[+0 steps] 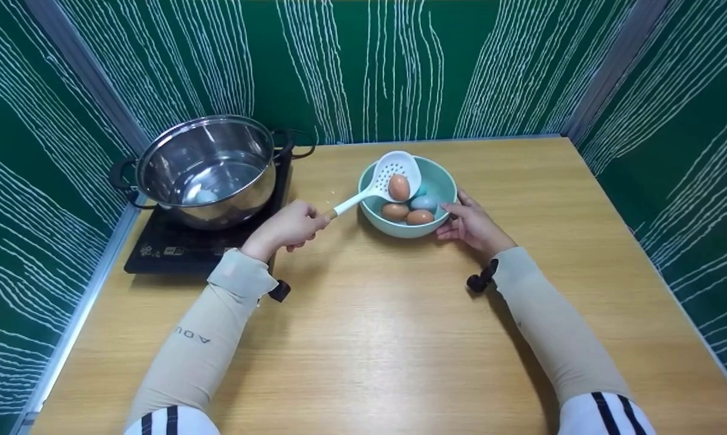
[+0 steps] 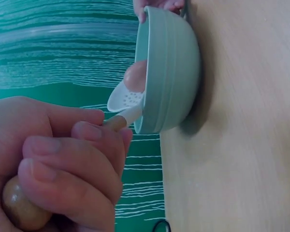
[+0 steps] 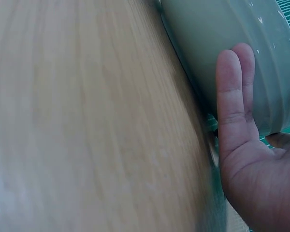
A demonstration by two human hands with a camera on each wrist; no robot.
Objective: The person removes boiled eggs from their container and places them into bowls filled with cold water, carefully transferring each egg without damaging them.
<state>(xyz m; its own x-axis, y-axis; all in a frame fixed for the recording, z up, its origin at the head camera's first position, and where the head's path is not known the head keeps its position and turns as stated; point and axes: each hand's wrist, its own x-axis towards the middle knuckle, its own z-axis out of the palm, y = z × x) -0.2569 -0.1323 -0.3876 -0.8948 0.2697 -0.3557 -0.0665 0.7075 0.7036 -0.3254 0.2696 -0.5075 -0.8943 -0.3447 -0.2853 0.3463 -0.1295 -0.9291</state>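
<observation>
My left hand [image 1: 292, 226] grips the wooden handle of a white slotted spoon [image 1: 374, 185], whose round end shows in the left wrist view. A brown egg [image 1: 399, 188] lies in the spoon's perforated head, over a pale green bowl [image 1: 409, 230]. Inside the bowl are two more brown eggs [image 1: 395, 211] and a pale bluish egg [image 1: 424, 203]. My right hand [image 1: 469, 222] holds the bowl's right side, thumb at the rim. In the right wrist view, two straight fingers [image 3: 229, 92] lie against the bowl's outer wall.
A steel pot [image 1: 230, 208] with black handles stands on a black induction cooker [image 1: 176, 257] at the back left. A pale round shape [image 1: 206, 196] shows in the pot's bottom. Green white-lined panels [image 1: 400, 72] enclose the wooden table [image 1: 387, 338].
</observation>
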